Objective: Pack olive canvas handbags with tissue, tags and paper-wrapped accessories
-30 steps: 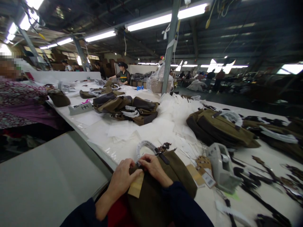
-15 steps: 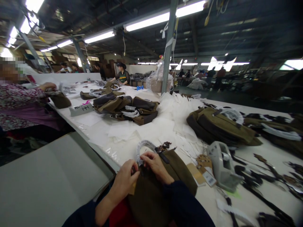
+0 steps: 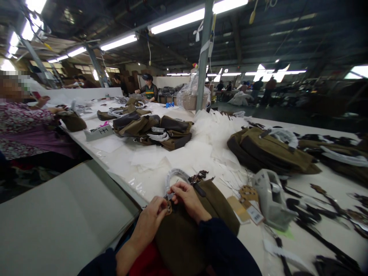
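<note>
An olive-brown bag (image 3: 184, 241) leans against the table's near edge in front of me. Its handle (image 3: 172, 176), wrapped in white film, arches up beyond my fingers. My left hand (image 3: 149, 218) is closed on a small brown hang tag (image 3: 169, 207) beside the handle's base. Pinched at that same base is my right hand (image 3: 188, 199), its fingertips together; whatever thin thing they hold is too small to make out. A dark beaded bunch (image 3: 199, 176) lies behind the bag's top.
A grey tape dispenser (image 3: 268, 199) stands at right, near loose tags (image 3: 250, 203) and dark straps. Olive bags (image 3: 270, 149) lie right, with another pile (image 3: 155, 130) farther back. White sheets (image 3: 215, 134) are heaped around a post (image 3: 203, 57). A co-worker (image 3: 25, 122) handles a bag at left.
My left hand has shifted slightly up, and the brown tag has turned and come up beside the handle's base. My right hand stays at nearly the same spot.
</note>
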### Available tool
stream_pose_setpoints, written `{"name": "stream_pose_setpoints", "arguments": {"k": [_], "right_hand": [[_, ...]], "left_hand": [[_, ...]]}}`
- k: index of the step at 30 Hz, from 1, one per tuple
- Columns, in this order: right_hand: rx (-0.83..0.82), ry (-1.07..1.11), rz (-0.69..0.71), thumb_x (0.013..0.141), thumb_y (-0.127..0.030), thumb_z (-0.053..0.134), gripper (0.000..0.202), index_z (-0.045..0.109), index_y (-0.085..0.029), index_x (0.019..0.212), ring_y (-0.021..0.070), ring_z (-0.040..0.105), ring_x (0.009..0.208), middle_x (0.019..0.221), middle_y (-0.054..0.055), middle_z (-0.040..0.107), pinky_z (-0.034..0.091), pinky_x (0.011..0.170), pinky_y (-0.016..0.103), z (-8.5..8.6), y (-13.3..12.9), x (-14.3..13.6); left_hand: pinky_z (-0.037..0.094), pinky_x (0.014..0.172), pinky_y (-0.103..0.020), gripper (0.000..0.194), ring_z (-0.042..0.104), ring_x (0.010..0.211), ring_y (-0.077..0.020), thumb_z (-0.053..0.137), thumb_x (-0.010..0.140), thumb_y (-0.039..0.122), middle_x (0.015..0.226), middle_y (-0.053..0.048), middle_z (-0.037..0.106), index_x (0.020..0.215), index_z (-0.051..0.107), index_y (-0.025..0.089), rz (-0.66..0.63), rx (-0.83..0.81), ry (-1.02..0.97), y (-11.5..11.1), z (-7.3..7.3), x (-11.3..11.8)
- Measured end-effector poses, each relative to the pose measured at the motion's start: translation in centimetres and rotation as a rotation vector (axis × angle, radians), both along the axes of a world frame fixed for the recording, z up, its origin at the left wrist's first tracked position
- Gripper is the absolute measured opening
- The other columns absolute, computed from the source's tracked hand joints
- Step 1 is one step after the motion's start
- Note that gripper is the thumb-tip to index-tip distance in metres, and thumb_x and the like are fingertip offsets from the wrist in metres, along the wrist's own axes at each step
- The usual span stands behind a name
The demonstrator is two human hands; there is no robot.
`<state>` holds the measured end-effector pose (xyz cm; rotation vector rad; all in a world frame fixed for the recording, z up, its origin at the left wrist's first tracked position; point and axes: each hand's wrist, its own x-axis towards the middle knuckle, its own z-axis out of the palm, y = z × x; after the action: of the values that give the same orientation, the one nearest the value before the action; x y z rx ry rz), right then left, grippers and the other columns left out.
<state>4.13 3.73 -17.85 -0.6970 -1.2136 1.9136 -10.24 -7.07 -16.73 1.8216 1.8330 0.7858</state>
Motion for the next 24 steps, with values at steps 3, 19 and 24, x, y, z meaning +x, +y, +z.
{"name": "stream_pose_setpoints", "arguments": {"k": [3, 19, 24], "right_hand": [[-0.012, -0.018, -0.009, 0.07, -0.049, 0.077, 0.04, 0.063, -0.014, 0.083, 0.0083, 0.058, 0.055, 0.075, 0.004, 0.071, 0.044, 0.051, 0.019, -0.1, 0.0, -0.1], [0.108, -0.163, -0.021, 0.076, -0.05, 0.069, 0.034, 0.062, -0.018, 0.085, 0.0111, 0.057, 0.053, 0.072, 0.0, 0.067, 0.043, 0.046, 0.021, 0.6, -0.7, -0.1], [0.185, -0.227, -0.011, 0.079, -0.049, 0.066, 0.032, 0.062, -0.018, 0.083, 0.0102, 0.051, 0.05, 0.066, -0.002, 0.06, 0.04, 0.044, 0.021, 0.5, -1.2, 0.4]], "left_hand": [[0.044, 0.079, -0.03, 0.011, 0.059, 0.087, -0.0193, 0.045, 0.092, 0.02, 0.096, -0.003, 0.058, 0.092, 0.056, 0.023, -0.018, 0.02, 0.091, 0.5, -0.1, 0.1], [0.045, 0.067, -0.028, 0.012, 0.059, 0.071, -0.017, 0.051, 0.087, 0.027, 0.079, -0.002, 0.063, 0.084, 0.06, 0.019, -0.023, 0.033, -0.052, 2.0, -0.5, -0.7], [0.04, 0.051, -0.023, 0.021, 0.053, 0.051, -0.0127, 0.057, 0.076, 0.036, 0.057, 0.004, 0.058, 0.081, 0.059, 0.016, 0.088, -0.198, -0.521, 3.5, -0.3, -2.4]]}}
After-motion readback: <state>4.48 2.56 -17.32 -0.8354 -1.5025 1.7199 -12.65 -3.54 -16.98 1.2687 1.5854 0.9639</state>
